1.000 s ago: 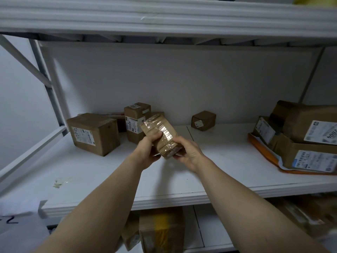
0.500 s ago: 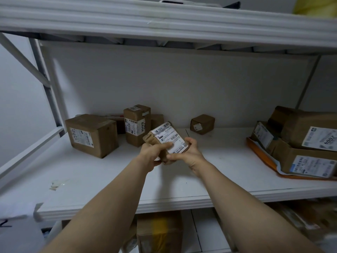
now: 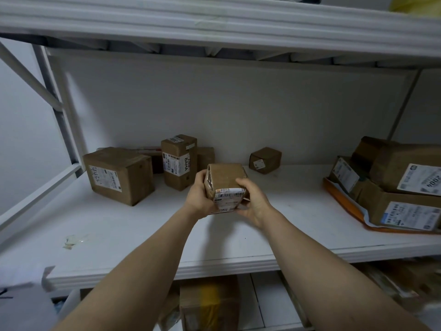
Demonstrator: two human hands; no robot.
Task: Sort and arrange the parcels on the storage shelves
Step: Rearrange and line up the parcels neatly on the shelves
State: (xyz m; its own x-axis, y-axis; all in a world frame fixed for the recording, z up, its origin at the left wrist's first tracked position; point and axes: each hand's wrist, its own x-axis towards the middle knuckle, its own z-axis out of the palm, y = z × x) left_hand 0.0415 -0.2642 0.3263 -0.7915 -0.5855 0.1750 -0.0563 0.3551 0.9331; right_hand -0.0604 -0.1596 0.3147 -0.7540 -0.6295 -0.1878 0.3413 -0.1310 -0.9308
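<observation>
I hold a small brown taped parcel above the middle of the white shelf. Its white barcode label faces me on the near side. My left hand grips its left side and my right hand grips its right side, fingers curled over the top edge. Behind it on the shelf stand an upright labelled box, a larger box at the left and a small box near the back wall.
A pile of labelled parcels lies on an orange envelope at the right of the shelf. A scrap of tape sticks to the shelf at the front left. More boxes sit on the shelf below. Another shelf board hangs overhead.
I have turned the parcel in both hands: its barcode label went from the top face to the near face, and a plain brown face is now up.
</observation>
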